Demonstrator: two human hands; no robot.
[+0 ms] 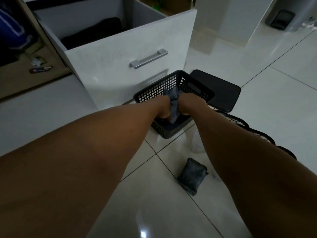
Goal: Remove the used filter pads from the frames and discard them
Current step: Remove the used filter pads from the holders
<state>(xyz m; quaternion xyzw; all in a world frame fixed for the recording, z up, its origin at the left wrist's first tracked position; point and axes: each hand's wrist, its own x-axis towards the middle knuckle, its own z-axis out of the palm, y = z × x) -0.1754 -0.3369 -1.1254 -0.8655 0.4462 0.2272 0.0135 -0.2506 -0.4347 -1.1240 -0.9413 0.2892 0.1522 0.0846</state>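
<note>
Head view only. Left hand [163, 111] and right hand [187, 107] side by side inside black basket [154, 91], both clenched round one crumpled grey filter pad [171, 95], knuckles close together, pad bunched up between them and hanging down toward basket bottom. Basket: hard plastic, rectangular, square-grid mesh walls, slot handle cut in far-right wall, standing on glossy white tile floor [171, 212] with dark grout lines. Tight behind basket: white drawer front [120, 69], pulled open, just beside far-left rim, faintly speckled surface, brushed metal bar handle [148, 58] above basket. Dark bulky item [96, 33] inside drawer, too dim to identify. Behind and right of basket, touching rim or just beside it, cannot tell which: flat matte black lid [221, 93], rounded corners, lying on floor. Right of basket, under right forearm: black lattice piece [240, 122], curved edge, mostly hidden. Near side of basket, well apart: second grey pad [192, 176], folded into soft squarish bundle, mottled fabric, loose on tile. Between bundle and basket: pale translucent plastic [195, 143], shape unclear. Open floor on near side and far right of basket; left and far sides closed off by drawer.
</note>
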